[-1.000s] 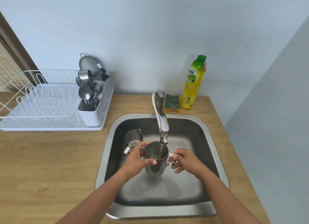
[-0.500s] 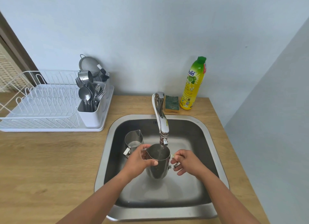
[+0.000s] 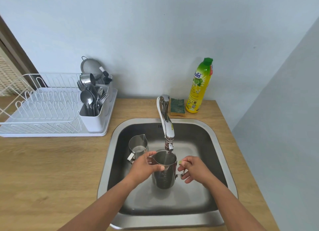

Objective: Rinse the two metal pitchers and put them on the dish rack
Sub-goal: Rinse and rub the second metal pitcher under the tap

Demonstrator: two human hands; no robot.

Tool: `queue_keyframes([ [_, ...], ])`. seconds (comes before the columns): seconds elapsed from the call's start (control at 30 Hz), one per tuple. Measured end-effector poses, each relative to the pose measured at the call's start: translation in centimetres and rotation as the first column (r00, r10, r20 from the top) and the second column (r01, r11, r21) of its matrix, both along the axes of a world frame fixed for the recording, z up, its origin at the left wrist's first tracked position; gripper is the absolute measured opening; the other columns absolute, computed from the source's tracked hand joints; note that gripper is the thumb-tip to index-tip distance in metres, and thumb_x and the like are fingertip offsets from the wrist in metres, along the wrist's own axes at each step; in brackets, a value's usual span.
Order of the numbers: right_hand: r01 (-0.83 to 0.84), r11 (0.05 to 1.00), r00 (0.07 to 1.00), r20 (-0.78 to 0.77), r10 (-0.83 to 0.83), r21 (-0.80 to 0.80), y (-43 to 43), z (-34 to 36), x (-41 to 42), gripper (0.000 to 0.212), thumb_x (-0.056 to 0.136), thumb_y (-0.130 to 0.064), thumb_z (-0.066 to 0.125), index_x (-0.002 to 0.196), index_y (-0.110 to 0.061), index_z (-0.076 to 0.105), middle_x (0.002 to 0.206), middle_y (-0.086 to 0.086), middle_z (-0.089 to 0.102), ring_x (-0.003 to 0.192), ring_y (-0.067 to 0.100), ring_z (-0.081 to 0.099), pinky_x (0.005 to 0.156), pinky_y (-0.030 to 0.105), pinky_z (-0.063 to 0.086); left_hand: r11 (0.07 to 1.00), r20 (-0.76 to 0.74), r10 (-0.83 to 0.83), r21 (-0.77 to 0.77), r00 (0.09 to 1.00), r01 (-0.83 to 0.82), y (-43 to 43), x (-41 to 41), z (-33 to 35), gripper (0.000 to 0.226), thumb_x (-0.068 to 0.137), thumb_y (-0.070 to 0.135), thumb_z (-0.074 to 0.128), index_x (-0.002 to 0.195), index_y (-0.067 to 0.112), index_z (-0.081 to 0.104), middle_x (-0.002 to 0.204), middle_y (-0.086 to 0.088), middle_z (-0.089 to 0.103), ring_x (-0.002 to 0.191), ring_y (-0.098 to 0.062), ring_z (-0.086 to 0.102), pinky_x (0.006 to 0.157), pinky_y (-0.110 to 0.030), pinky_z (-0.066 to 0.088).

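Observation:
A steel pitcher (image 3: 164, 177) is held upright over the sink (image 3: 214, 141), under the tap spout (image 3: 168, 144), with a thin stream of water running into it. My left hand (image 3: 144, 167) grips its body and rim on the left. My right hand (image 3: 194, 168) pinches its handle on the right. A second, smaller metal pitcher (image 3: 138, 145) stands upright on the sink floor at the left, behind my left hand. The white dish rack (image 3: 43, 110) sits on the wooden counter to the left of the sink.
A cutlery holder (image 3: 94, 108) with spoons and forks stands at the rack's right end, with a strainer and a steel cup behind it. A green-topped sponge (image 3: 177, 107) and a yellow dish-soap bottle (image 3: 199, 87) stand behind the sink. A wall closes in on the right.
The pitcher has shifted slightly in my hands under the spout and sits more upright. Both hands keep their hold on it.

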State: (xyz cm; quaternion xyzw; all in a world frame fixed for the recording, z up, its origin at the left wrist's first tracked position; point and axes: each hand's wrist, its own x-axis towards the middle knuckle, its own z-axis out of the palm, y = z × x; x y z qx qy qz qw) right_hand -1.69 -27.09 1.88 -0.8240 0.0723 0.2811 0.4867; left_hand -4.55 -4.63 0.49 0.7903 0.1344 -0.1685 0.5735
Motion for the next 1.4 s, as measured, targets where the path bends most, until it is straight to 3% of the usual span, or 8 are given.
queue_keyframes([
  [0.23,-0.044,0.997,0.995,0.085,0.05,-0.067,0.3,0.2,-0.1,0.006,0.093,-0.027,0.061,0.093,-0.024,0.055,0.092,0.006,0.072,0.068,0.02,0.066,0.054,0.032,0.054,1.0,-0.007,0.0,-0.029,1.0,0.0,0.0,0.4,0.3,0.061,0.067,0.029,0.087,0.119,0.035,0.056,0.109,0.009,0.07,0.105,-0.007,0.062,0.092,-0.032,0.05],
  [0.37,-0.05,0.977,0.976,0.196,0.092,-0.209,0.7,-0.2,0.4,0.013,0.092,-0.035,0.057,0.08,-0.032,0.053,0.083,-0.004,0.071,0.079,0.019,0.069,0.074,0.04,0.059,0.998,-0.02,0.025,-0.062,0.999,-0.026,-0.4,0.2,0.0,0.058,0.067,0.028,0.087,0.117,0.033,0.059,0.108,0.007,0.072,0.105,-0.012,0.065,0.09,-0.034,0.052],
  [0.43,-0.071,0.972,0.973,0.2,0.117,-0.222,0.7,0.3,0.5,0.008,0.095,-0.031,0.055,0.087,-0.029,0.058,0.084,-0.002,0.072,0.079,0.018,0.07,0.067,0.032,0.058,0.994,-0.02,0.048,-0.097,0.999,-0.049,-0.5,0.1,0.0,0.054,0.07,0.026,0.085,0.117,0.031,0.058,0.107,0.005,0.072,0.105,-0.014,0.066,0.083,-0.03,0.053],
  [0.57,-0.138,0.969,0.97,0.17,0.173,-0.203,1.0,0.9,0.5,0.019,0.099,-0.021,0.047,0.106,-0.028,0.064,0.082,0.009,0.072,0.07,0.022,0.072,0.054,0.027,0.051,0.984,-0.059,0.085,-0.154,0.995,-0.093,-0.5,0.3,0.8,0.05,0.079,0.022,0.08,0.122,0.023,0.055,0.102,0.003,0.072,0.094,-0.01,0.067,0.072,-0.026,0.052],
  [0.8,-0.128,0.958,0.987,0.058,0.147,-0.255,2.1,0.5,0.6,0.023,0.1,-0.026,0.038,0.091,-0.019,0.057,0.072,0.008,0.062,0.051,0.018,0.07,0.038,0.023,0.041,0.974,-0.201,0.125,-0.161,0.972,-0.159,-0.5,0.7,0.7,0.047,0.082,0.041,0.074,0.12,0.02,0.056,0.102,-0.007,0.072,0.079,-0.021,0.07,0.071,-0.035,0.059],
  [1.1,-0.015,0.999,0.988,-0.156,0.007,-0.045,2.1,-0.2,0.6,0.033,0.103,-0.029,0.033,0.095,-0.006,0.056,0.057,0.007,0.055,0.044,0.025,0.065,0.035,0.022,0.037,0.995,-0.297,0.035,-0.082,0.954,-0.062,0.0,1.4,1.4,0.044,0.089,0.047,0.063,0.113,0.011,0.063,0.103,-0.014,0.073,0.081,-0.025,0.072,0.066,-0.037,0.062],
  [1.2,0.068,0.998,0.976,-0.209,-0.067,-0.004,1.8,-0.5,1.0,0.033,0.103,-0.028,0.034,0.093,-0.005,0.054,0.059,0.007,0.052,0.042,0.025,0.063,0.036,0.022,0.038,0.999,-0.203,-0.001,0.052,0.979,0.011,0.3,2.3,2.4,0.035,0.09,0.038,0.064,0.116,0.016,0.058,0.107,-0.007,0.069,0.082,-0.023,0.071,0.072,-0.04,0.062],
  [1.4,0.194,0.98,0.931,-0.324,-0.166,0.054,1.8,-1.5,1.2,0.034,0.103,-0.027,0.035,0.08,-0.008,0.052,0.049,0.001,0.045,0.037,0.02,0.055,0.039,0.021,0.038,0.89,0.348,-0.085,0.447,0.934,-0.085,0.5,7.1,7.5,0.036,0.095,0.031,0.055,0.131,0.027,0.054,0.129,0.005,0.062,0.115,-0.013,0.06,0.098,-0.037,0.049],
])
